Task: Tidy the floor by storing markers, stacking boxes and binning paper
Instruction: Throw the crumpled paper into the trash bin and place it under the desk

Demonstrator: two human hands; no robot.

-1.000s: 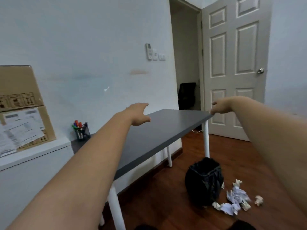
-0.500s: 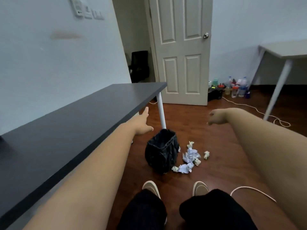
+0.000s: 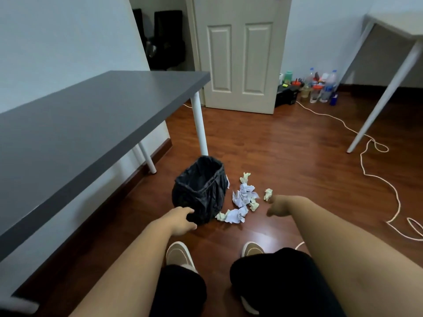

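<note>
A small bin lined with a black bag (image 3: 201, 191) stands on the wooden floor beside the grey table's white leg. Several crumpled white and pale green paper balls (image 3: 243, 199) lie in a loose heap just right of the bin. My left hand (image 3: 182, 219) reaches forward with relaxed fingers, overlapping the bin's near side in view, holding nothing. My right hand (image 3: 278, 205) hangs with loosely curled fingers just right of the paper heap, close to one small ball (image 3: 268, 193), and holds nothing. No markers or boxes are in view.
A grey table (image 3: 91, 124) fills the left side. A white table leg (image 3: 384, 97) slants at the right. A pale cable (image 3: 375, 177) snakes across the floor on the right. Bottles and clutter (image 3: 315, 88) sit by the white door (image 3: 238, 53). My shoes (image 3: 179, 253) are below.
The view has swung down from the wall and table to the floor. Both hands have dropped from table height to near the bin and paper.
</note>
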